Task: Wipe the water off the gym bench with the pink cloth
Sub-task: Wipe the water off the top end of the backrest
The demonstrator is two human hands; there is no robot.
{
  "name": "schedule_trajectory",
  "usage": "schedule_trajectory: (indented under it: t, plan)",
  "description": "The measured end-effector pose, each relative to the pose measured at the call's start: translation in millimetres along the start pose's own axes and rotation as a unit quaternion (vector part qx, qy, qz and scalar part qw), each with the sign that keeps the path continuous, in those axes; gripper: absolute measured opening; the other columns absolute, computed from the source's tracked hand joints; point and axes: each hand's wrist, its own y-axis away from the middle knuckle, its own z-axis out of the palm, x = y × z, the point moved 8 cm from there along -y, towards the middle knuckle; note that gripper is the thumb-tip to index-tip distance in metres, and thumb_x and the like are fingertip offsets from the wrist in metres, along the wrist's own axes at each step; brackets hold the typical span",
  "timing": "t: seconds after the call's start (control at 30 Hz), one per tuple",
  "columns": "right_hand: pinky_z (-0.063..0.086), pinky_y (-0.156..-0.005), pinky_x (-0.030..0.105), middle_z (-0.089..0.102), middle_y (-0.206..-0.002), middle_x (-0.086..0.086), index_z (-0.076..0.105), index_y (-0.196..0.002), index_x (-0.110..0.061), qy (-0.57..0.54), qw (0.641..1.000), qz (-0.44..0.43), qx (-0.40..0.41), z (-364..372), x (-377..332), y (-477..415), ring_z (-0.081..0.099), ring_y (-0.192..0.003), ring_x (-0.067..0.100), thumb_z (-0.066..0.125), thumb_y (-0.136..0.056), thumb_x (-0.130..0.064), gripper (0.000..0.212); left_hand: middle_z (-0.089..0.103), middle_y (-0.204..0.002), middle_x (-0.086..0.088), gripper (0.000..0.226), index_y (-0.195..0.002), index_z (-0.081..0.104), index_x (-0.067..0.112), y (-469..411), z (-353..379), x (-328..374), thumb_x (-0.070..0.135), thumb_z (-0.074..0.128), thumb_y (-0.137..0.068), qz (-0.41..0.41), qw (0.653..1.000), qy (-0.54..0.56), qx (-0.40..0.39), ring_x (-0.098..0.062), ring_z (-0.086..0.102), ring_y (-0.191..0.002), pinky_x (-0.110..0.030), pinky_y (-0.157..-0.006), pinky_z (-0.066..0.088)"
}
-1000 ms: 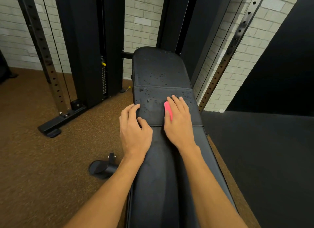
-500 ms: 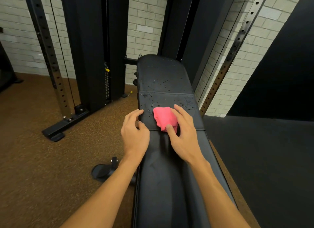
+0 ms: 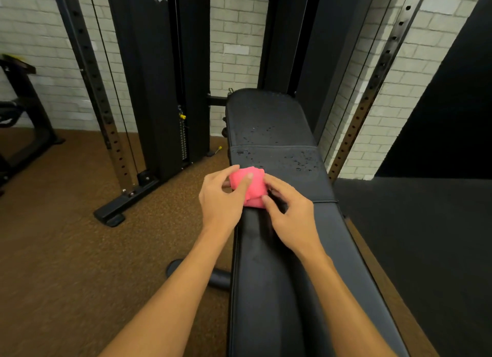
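Note:
A long black padded gym bench (image 3: 282, 263) runs away from me in the head view. Water drops (image 3: 298, 161) speckle its far pad beyond a cross seam. The pink cloth (image 3: 253, 187) is bunched up at the left side of the bench, just before that seam. My left hand (image 3: 222, 201) holds it from the left, thumb lying over its top. My right hand (image 3: 292, 214) pinches its near right corner with thumb and fingers curled. The cloth's underside is hidden.
A black cable machine with a weight stack (image 3: 182, 135) and a holed steel upright (image 3: 106, 117) stand left on brown flooring. Another holed upright (image 3: 372, 90) rises at the right against a white brick wall. A black bench foot (image 3: 202, 275) sits left below. Black matting (image 3: 426, 250) lies right.
The cloth moved from under my right palm to the left side of the bench and bunched up. My left hand left the bench edge and took hold of it; both hands now grasp it.

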Motion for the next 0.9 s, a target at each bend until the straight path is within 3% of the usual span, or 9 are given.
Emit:
schedule_trajectory:
  t: [0.1, 0.17, 0.3, 0.4, 0.47, 0.57, 0.73, 0.9]
  plan:
    - [0.050, -0.111, 0.027, 0.066, -0.129, -0.029, 0.073, -0.135, -0.030, 0.005, 0.997, 0.052, 0.058, -29, 16, 3, 0.061, -0.127, 0.003, 0.071, -0.100, -0.008, 0.042, 0.061, -0.127, 0.004, 0.038, -0.131, 0.075, 0.031, 2, -2, -3, 0.034, 0.081, -0.093, -0.010, 1.000, -0.018, 0.020, -0.007, 0.063, -0.106, 0.008, -0.081, 0.032]
    - [0.050, -0.112, 0.034, 0.065, -0.124, -0.031, 0.074, -0.131, -0.030, 0.044, 0.994, 0.058, 0.086, -41, 23, -2, 0.057, -0.127, 0.005, 0.070, -0.099, -0.009, 0.038, 0.056, -0.134, 0.002, 0.037, -0.135, 0.073, 0.028, 8, -4, -1, 0.027, 0.076, -0.098, -0.005, 0.998, -0.039, 0.041, -0.012, 0.058, -0.121, 0.005, -0.089, 0.029]
    - [0.052, -0.106, 0.044, 0.069, -0.124, -0.016, 0.075, -0.127, -0.023, 0.076, 0.988, 0.040, 0.128, -41, 35, -15, 0.052, -0.125, 0.009, 0.067, -0.099, -0.009, 0.032, 0.034, -0.168, -0.001, 0.046, -0.155, 0.055, 0.025, 21, 17, 12, 0.033, 0.055, -0.110, 0.016, 0.992, -0.128, 0.012, -0.018, 0.030, -0.155, -0.025, -0.119, 0.024]
    - [0.051, -0.105, 0.036, 0.071, -0.122, -0.010, 0.074, -0.124, -0.019, 0.092, 0.984, 0.031, 0.152, -38, 38, -13, 0.053, -0.122, 0.011, 0.066, -0.100, -0.012, 0.026, 0.007, -0.178, -0.002, 0.069, -0.169, 0.027, 0.027, 21, 42, 10, 0.053, 0.048, -0.109, -0.015, 0.985, -0.166, -0.035, -0.022, 0.008, -0.164, -0.044, -0.128, 0.024]
    - [0.045, -0.106, 0.022, 0.071, -0.121, -0.010, 0.074, -0.121, -0.019, 0.111, 0.982, 0.020, 0.149, -38, 38, -10, 0.053, -0.121, 0.010, 0.065, -0.099, -0.011, 0.025, 0.003, -0.177, -0.005, 0.074, -0.171, 0.014, 0.030, 17, 52, 7, 0.053, 0.046, -0.109, 0.005, 0.976, -0.218, -0.030, -0.027, 0.008, -0.163, -0.050, -0.125, 0.034]
    - [0.034, -0.103, 0.008, 0.071, -0.122, -0.010, 0.074, -0.117, -0.019, 0.116, 0.983, 0.018, 0.141, -37, 40, -9, 0.053, -0.122, 0.011, 0.064, -0.097, -0.011, 0.024, 0.008, -0.175, -0.007, 0.070, -0.170, 0.013, 0.034, 21, 51, 4, 0.044, 0.046, -0.111, 0.038, 0.971, -0.236, -0.001, -0.030, 0.022, -0.158, -0.049, -0.115, 0.044]
    - [0.038, -0.104, 0.014, 0.071, -0.123, -0.009, 0.075, -0.114, -0.018, 0.116, 0.982, 0.014, 0.146, -36, 44, -8, 0.054, -0.122, 0.012, 0.061, -0.096, -0.013, 0.024, 0.022, -0.170, -0.003, 0.073, -0.171, 0.005, 0.035, 36, 37, -16, 0.046, 0.045, -0.111, -0.001, 0.983, -0.185, 0.006, -0.028, 0.054, -0.136, -0.039, -0.102, 0.047]
    - [0.047, -0.104, 0.027, 0.071, -0.122, -0.009, 0.076, -0.112, -0.019, 0.118, 0.982, 0.018, 0.149, -36, 45, -9, 0.054, -0.120, 0.012, 0.061, -0.095, -0.014, 0.023, 0.039, -0.152, -0.020, 0.074, -0.169, 0.014, 0.013, -4, 48, -5, 0.045, 0.047, -0.111, -0.028, 0.972, -0.231, 0.024, -0.038, 0.053, -0.129, -0.041, -0.093, 0.046]
